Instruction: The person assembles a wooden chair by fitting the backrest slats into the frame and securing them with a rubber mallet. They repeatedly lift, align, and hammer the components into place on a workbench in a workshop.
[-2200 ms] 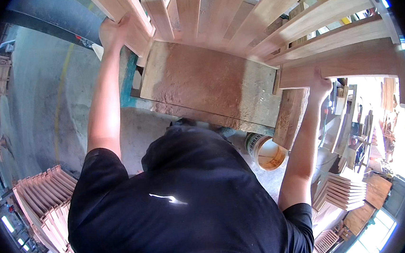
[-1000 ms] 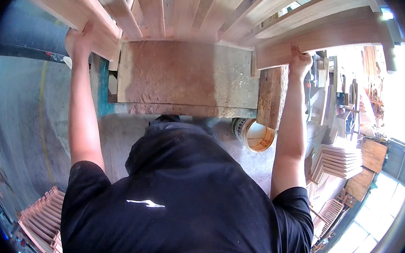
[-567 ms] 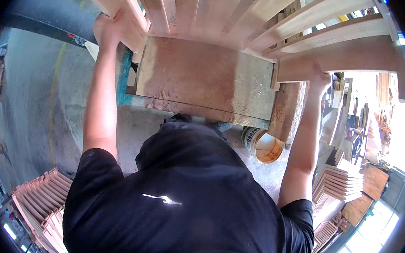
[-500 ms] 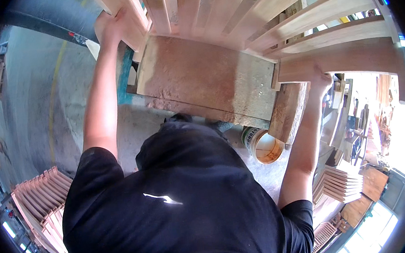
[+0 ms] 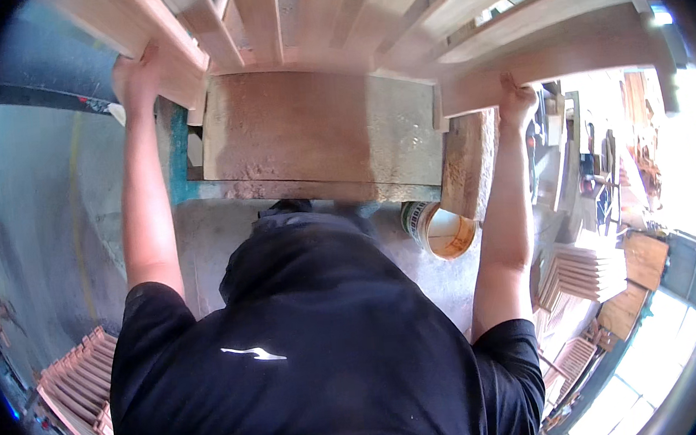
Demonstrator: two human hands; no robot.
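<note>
A pale slatted wooden frame (image 5: 548,56), with several slats spreading away from me, rests at the far edge of a wooden work surface (image 5: 292,132). My left hand (image 5: 138,77) is closed round the lower edge of the frame's thick left side piece. On the other side, my right hand (image 5: 517,102) grips the lower edge of the right side piece. Both arms reach forward, well apart. The frame's far end runs out of the picture at the top, and most of my fingers are hidden behind the wood.
Below the work surface's right corner stands a white bucket (image 5: 446,233) with a brown-stained inside. A rough timber block (image 5: 468,165) is at that corner. Stacked wooden parts stand at the lower left (image 5: 83,381) and right (image 5: 585,272). Grey floor (image 5: 47,233) stretches out on the left.
The whole view has shifted and turned slightly, so the hands, frame and work surface lie further left in the picture. Both hands keep their grip, and the frame stays about the same against the surface.
</note>
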